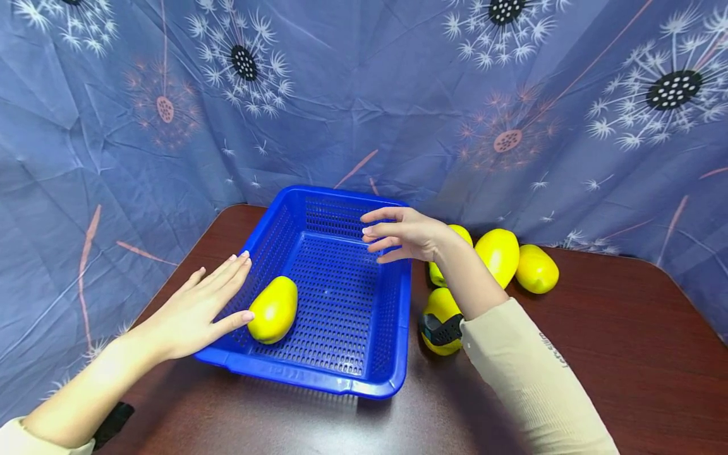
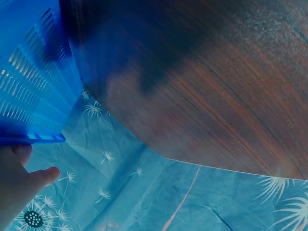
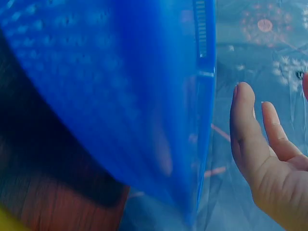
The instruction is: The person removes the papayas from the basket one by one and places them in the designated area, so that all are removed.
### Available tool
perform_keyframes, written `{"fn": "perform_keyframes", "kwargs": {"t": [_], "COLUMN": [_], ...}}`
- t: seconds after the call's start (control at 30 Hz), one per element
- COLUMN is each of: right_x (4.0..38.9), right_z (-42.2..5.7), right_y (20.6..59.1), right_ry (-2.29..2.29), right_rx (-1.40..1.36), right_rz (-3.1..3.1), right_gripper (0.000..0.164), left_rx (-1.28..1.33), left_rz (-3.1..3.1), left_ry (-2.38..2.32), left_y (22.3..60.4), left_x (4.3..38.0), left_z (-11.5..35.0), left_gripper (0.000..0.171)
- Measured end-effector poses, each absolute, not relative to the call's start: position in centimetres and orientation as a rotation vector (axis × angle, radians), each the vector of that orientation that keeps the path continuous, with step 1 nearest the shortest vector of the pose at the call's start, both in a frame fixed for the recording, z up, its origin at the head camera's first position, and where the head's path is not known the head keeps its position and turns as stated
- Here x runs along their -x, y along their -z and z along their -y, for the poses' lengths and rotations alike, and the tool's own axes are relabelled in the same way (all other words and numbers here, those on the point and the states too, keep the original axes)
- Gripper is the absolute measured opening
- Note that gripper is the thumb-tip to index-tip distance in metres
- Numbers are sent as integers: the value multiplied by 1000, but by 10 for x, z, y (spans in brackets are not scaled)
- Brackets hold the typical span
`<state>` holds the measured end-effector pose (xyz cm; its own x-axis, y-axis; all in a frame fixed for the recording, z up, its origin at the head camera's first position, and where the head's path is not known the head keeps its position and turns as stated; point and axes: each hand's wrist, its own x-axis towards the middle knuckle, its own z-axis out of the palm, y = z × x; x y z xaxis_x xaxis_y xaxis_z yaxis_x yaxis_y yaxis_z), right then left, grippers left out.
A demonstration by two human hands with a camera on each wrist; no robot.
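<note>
A blue perforated plastic basket stands on the table, with one yellow mango-like fruit lying at its left inside. My left hand reaches over the basket's left rim, fingers straight and spread, thumb tip close to the fruit; whether they touch I cannot tell. Above the basket's right rim hovers my right hand, its fingers loosely bent and nothing between them. In the right wrist view, that hand's fingers are apart from the basket's wall. The left wrist view catches part of the left hand by the rim.
Right of the basket lie several yellow fruits, among them a long one, a lemon-shaped one and one partly behind the right wrist's black strap. A blue dandelion-print cloth hangs behind the brown table.
</note>
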<state>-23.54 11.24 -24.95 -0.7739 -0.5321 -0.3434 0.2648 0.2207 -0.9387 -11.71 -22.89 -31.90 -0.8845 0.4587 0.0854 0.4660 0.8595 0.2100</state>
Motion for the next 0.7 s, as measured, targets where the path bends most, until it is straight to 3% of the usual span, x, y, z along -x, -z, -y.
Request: {"fn": "perform_keyframes", "kwargs": {"t": [0.7], "right_x": [239], "right_z": [-65], "right_y": [248], "right_ry": [1618], "right_rx": [276], "right_rz": [-1858], "right_gripper": [43], "left_rx": [738], "left_rz": [2977], "left_ry": [358], "left_y": [322], "left_x": [118], "left_z": [228], "left_gripper": [77]}}
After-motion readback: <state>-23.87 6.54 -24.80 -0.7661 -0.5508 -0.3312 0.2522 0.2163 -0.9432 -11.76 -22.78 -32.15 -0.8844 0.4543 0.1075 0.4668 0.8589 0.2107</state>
